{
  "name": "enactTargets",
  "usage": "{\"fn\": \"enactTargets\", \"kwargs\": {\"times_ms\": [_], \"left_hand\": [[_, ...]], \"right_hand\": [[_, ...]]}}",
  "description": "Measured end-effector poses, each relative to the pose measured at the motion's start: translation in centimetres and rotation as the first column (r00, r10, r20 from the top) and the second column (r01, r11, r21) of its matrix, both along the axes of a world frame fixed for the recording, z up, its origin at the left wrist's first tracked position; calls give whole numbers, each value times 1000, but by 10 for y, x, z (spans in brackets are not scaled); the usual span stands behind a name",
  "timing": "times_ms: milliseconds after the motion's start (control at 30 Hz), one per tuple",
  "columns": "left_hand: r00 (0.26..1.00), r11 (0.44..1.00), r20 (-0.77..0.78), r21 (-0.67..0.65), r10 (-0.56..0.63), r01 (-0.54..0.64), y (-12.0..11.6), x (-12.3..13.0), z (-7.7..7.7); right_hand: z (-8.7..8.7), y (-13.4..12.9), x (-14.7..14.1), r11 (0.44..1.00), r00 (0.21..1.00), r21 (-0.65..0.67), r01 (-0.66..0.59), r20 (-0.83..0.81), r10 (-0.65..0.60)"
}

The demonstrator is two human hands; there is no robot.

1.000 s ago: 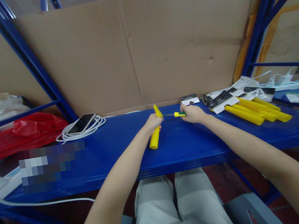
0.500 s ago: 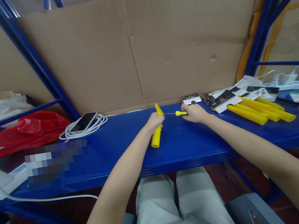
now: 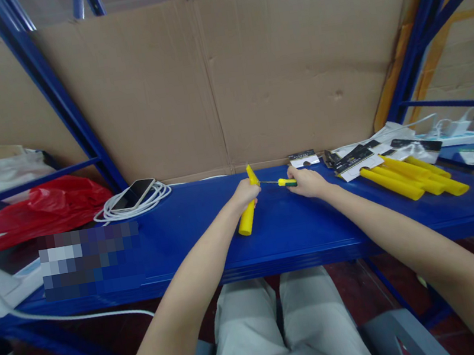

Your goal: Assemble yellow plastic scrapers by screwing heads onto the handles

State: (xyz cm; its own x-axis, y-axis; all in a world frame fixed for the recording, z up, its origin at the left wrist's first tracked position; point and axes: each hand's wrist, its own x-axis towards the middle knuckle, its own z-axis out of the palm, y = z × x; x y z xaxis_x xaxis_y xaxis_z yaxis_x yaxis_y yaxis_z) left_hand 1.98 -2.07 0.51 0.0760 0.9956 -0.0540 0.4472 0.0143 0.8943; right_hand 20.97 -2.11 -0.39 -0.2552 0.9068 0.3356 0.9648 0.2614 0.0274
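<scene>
My left hand (image 3: 246, 192) is wrapped round the middle of a yellow tool (image 3: 247, 219) with a thick handle and a narrower pointed top. In my right hand (image 3: 305, 180) is a screwdriver (image 3: 285, 182) with a yellow and dark green handle. The screwdriver's thin shaft points left and reaches the yellow tool beside my left fingers; its tip cannot be made out. Both hands are above the middle of the blue table (image 3: 291, 235).
Several yellow handles (image 3: 416, 173) with black and white cards (image 3: 358, 161) lie at the right. Another card (image 3: 303, 158) is near the cardboard wall (image 3: 292, 72). A phone (image 3: 135, 193) rests on a coiled white cable (image 3: 161, 195) at the left, beside a red bag (image 3: 52, 206).
The screwdriver's handle shows more of its green part and has shifted very slightly left. My left hand keeps its grip on the yellow tool.
</scene>
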Motion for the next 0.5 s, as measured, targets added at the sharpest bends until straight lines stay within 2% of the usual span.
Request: {"fn": "enactTargets", "kwargs": {"times_ms": [233,500], "left_hand": [[1000,1000,-21,3,-19,19,2,-1,0],[999,999,-23,4,-46,47,-2,0,1]], "right_hand": [[0,4,5,994,997,77,-77,25,75],[1,2,3,1000,1000,-2,9,-24,-9]]}}
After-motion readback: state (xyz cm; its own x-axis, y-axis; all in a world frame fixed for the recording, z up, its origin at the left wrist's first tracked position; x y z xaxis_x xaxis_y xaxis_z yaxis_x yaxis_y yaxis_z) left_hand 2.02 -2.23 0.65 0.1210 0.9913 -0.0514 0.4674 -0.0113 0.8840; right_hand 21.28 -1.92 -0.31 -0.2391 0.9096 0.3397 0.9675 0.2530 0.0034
